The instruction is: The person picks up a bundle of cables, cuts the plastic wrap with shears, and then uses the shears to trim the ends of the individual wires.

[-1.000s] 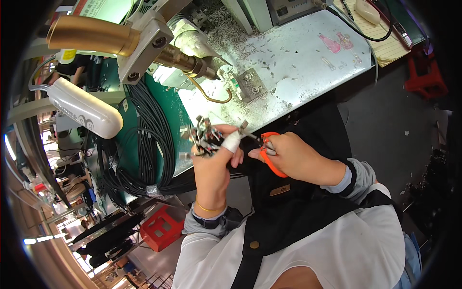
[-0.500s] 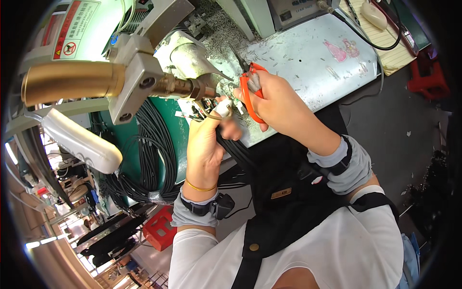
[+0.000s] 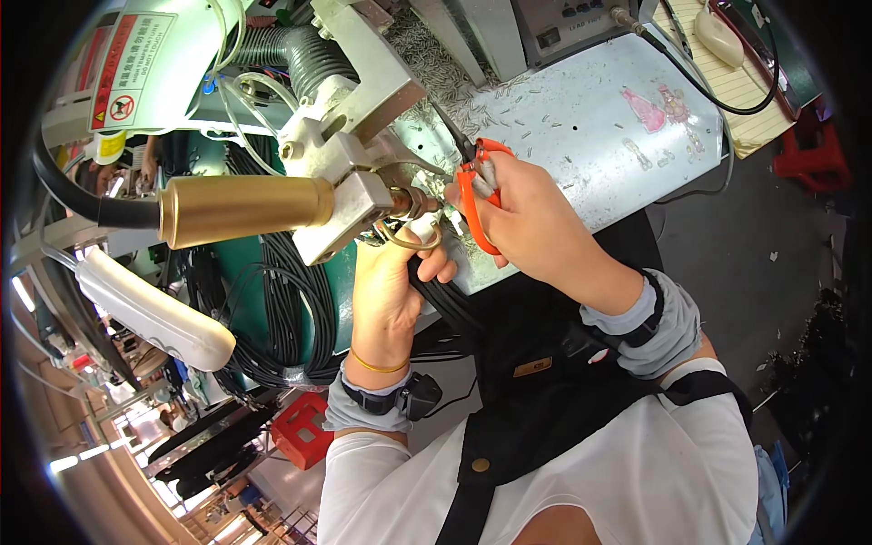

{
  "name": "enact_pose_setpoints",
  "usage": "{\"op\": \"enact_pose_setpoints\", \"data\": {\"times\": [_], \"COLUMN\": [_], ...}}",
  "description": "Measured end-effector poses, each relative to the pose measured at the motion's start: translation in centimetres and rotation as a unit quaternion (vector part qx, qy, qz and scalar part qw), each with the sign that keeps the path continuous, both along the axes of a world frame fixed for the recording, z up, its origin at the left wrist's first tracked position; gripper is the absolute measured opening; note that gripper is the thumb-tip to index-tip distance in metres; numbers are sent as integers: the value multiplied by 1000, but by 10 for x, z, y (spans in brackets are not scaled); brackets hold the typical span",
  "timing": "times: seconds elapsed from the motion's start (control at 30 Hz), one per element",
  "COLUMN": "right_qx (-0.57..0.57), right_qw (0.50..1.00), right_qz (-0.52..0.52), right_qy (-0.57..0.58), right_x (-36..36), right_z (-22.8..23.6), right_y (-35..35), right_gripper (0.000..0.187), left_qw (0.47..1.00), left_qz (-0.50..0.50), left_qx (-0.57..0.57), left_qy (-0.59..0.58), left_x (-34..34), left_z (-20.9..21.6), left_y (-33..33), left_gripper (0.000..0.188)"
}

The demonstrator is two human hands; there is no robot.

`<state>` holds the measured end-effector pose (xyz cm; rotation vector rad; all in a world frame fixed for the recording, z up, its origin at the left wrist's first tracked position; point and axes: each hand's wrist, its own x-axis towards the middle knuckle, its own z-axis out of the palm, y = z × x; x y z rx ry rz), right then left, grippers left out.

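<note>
My right hand (image 3: 536, 209) is closed around pliers (image 3: 473, 204) with orange-red handles. Their dark jaws point up and away from me, over the metal work plate. To the left, my left hand (image 3: 386, 291) has its fingers curled on the end of a black cable (image 3: 442, 295), which trails below the hand. Small white parts and wires show at the fingertips, too small to make out. Just above them is a soldering iron (image 3: 247, 209) with a gold handle, held in a metal bracket (image 3: 343, 216). Its tip sits close to my left fingers and is partly hidden.
The metal work plate (image 3: 581, 145) carries many small metal pieces (image 3: 427, 64), heaped at the back. Coiled black cables (image 3: 295, 309) lie on the green mat at the left. A white lamp-like arm (image 3: 154, 309) juts in there. A grey control box (image 3: 572, 27) stands behind.
The soldering iron and its bracket have swung right and down, closer to my left fingers. Both hands stay nearly in place, the pliers still in the right one.
</note>
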<state>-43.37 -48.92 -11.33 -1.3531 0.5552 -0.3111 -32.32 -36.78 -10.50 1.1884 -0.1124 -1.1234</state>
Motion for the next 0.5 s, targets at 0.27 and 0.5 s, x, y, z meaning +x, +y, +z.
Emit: {"op": "enact_pose_setpoints", "data": {"times": [0.27, 0.5], "right_qx": [4, 101], "right_qw": [1000, 992], "right_qz": [-11, -17], "right_qy": [-11, -76], "right_x": [0, -14], "right_z": [-2, -6], "right_y": [4, 17], "right_gripper": [19, 15], "left_qw": [999, 996], "left_qz": [9, -2], "left_qx": [8, -68], "left_qy": [-30, 53], "left_x": [-4, -18], "left_z": [4, 13], "left_y": [-1, 21], "left_gripper": [20, 20]}}
